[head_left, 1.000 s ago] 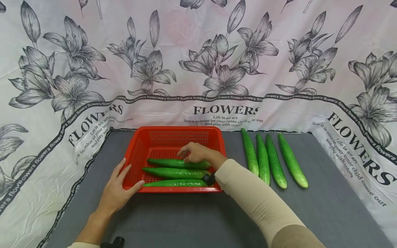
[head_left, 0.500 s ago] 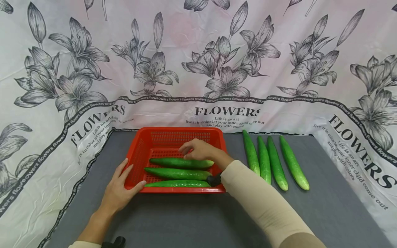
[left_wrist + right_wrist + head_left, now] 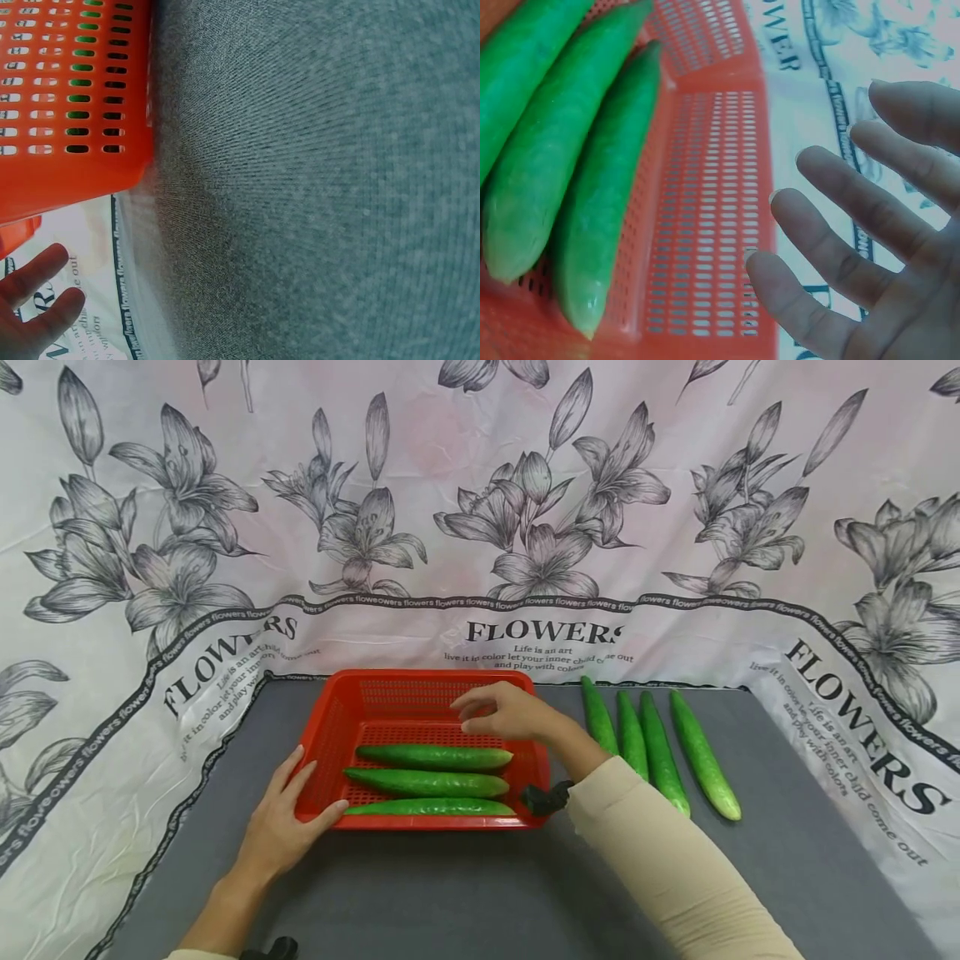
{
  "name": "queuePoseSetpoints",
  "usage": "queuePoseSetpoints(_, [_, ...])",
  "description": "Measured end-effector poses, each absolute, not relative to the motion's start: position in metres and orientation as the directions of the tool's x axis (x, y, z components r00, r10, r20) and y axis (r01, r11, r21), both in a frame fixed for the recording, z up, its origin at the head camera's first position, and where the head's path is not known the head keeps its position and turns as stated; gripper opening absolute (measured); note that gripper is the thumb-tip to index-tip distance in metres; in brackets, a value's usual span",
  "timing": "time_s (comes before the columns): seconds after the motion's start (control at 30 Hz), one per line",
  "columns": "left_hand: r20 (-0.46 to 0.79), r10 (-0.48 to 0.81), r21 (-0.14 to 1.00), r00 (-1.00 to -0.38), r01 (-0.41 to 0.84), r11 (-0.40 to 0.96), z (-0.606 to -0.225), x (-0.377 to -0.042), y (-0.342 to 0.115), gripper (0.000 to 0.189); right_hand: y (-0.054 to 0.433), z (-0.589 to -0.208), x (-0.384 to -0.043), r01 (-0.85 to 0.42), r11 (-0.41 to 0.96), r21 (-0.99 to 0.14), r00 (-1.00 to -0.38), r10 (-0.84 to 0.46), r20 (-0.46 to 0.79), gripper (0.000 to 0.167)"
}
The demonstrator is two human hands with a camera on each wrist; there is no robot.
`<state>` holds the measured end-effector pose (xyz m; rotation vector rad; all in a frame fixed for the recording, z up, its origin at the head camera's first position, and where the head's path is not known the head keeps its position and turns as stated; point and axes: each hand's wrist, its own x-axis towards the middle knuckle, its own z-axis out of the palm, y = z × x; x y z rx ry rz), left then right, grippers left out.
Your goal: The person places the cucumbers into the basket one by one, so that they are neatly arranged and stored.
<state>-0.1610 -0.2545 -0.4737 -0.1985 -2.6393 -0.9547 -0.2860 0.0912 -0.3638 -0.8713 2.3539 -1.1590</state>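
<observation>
Leftmost we see the flower-print cloth [image 3: 465,485], which runs up both sides and behind the two hands. Next comes the left hand [image 3: 281,827], thumb and fingers spread at the near left corner of the basket [image 3: 435,822]: we see its fingers along the left wall and its thumb tip at the front rim. We cannot tell how hard it presses. The grey table [image 3: 420,893] lies under the basket and on the near side of both hands.

Right of the left hand, three cucumbers lie crosswise inside the basket, their darker ends toward that hand. The near cucumber [image 3: 435,807] lies along the front wall, the middle cucumber [image 3: 427,782] just behind it, and the far cucumber [image 3: 431,757] nearest the right hand [image 3: 502,710]. This hand hovers over the right part of the basket, beyond the far cucumber; in the right wrist view we see its fingers parted, slightly bent and clear of the cucumbers.

Right of the right hand, four loose cucumbers [image 3: 663,752] lie side by side on the table, pale ends toward us. The beige sleeve [image 3: 675,860] hides parts of those closest to that hand; we see the rightmost whole.
</observation>
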Motion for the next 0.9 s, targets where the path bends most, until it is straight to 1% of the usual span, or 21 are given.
queuePoseSetpoints(0.2, [0.35,0.021,0.592,-0.936,0.239,0.77,-0.473,-0.16,-0.255,0.074,0.106,-0.356,-0.276,-0.392,0.459,-0.797,-0.749,-0.663,-0.014,0.036])
queuePoseSetpoints(0.43, [0.338,0.016,0.594,-0.941,0.227,0.772,-0.473,-0.158,-0.255,0.073,0.124,-0.346,-0.258,-0.394,0.475,-0.787,-0.781,-0.624,0.015,0.035])
queuePoseSetpoints(0.63, [0.338,0.013,0.596,-0.941,0.224,0.771,-0.47,-0.158,-0.255,0.073,0.14,-0.342,-0.246,-0.437,0.458,-0.774,-0.785,-0.615,0.08,0.035])
queuePoseSetpoints(0.77, [0.341,0.013,0.594,-0.94,0.227,0.772,-0.472,-0.159,-0.254,0.073,0.151,-0.34,-0.239,-0.424,0.459,-0.78,-0.805,-0.587,0.092,0.036])
queuePoseSetpoints(0.9, [0.34,0.015,0.595,-0.94,0.227,0.771,-0.472,-0.16,-0.254,0.074,0.163,-0.338,-0.231,-0.389,0.466,-0.795,-0.828,-0.556,0.079,0.038])
